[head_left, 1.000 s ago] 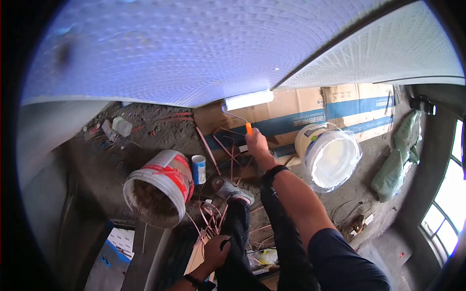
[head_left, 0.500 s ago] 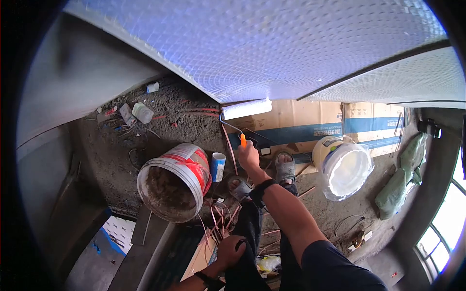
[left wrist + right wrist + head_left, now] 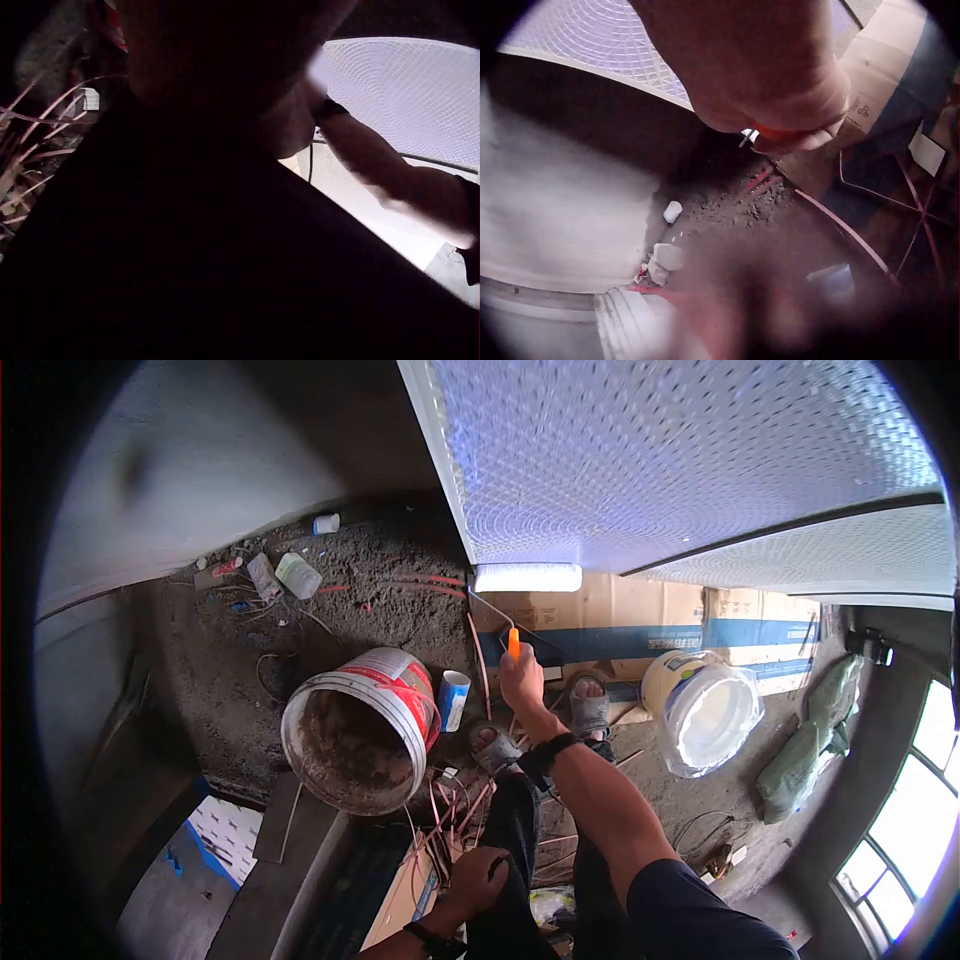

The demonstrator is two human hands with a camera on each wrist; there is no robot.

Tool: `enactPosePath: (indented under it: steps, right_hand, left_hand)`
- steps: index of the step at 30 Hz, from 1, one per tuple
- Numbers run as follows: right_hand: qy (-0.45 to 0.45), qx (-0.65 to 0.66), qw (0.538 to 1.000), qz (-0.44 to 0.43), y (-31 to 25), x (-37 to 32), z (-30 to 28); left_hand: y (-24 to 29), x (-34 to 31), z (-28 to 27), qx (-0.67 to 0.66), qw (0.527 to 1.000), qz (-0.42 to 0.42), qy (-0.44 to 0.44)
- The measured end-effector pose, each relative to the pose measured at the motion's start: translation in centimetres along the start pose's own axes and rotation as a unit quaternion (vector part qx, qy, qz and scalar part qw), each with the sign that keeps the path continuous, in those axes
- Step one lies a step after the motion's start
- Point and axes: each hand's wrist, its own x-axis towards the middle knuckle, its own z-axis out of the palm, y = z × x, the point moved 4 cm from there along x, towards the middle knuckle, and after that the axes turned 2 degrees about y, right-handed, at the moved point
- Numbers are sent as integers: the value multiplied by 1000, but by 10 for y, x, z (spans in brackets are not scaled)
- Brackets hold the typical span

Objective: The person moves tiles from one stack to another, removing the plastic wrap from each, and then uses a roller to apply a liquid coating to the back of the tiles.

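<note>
My right hand (image 3: pixel 523 677) grips the orange handle (image 3: pixel 514 644) of a paint roller, also glimpsed under the fingers in the right wrist view. The roller's white sleeve (image 3: pixel 528 577) lies across the bottom edge of a textured, bluish-white wall panel (image 3: pixel 640 460), near its left corner. A thin metal frame links sleeve and handle. My left hand (image 3: pixel 481 879) rests on my left knee, its fingers partly hidden; the left wrist view is mostly dark.
A tilted red-and-white bucket (image 3: pixel 420 690), dirty inside, stands left beside a blue-and-white cup (image 3: pixel 454 701). A plastic-lined bucket (image 3: pixel 671 682) with white contents stands right. Cardboard (image 3: pixel 640 610) lies along the panel's foot. Pink tubes (image 3: pixel 475 812), debris and a green sack (image 3: pixel 795 775) lie around.
The roller has shifted left along the panel's bottom edge, away from the seam to the left corner. The head view has swung left and down. The left hand stays on the knee.
</note>
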Motion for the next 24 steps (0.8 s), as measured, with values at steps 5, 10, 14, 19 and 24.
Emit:
enactPosePath:
  steps: [5, 10, 14, 19, 24]
  right_hand:
    - [42, -2, 998, -52, -39, -45, -43]
    - [64, 29, 994, -81, -92, -95, -99]
    - [58, 54, 993, -84, -114, -117, -122]
    - [75, 39, 990, -111, -112, -111, -115]
    - [52, 52, 995, -62, -104, -101, -106]
  left_hand:
    - [-4, -10, 13, -3, 1000, 15, -11]
    - [-5, -18, 33, 41, 997, 17, -60]
    - [-7, -28, 38, 60, 996, 47, -56]
    - [-7, -27, 34, 47, 995, 51, -74]
    - [-12, -32, 27, 25, 998, 43, -33]
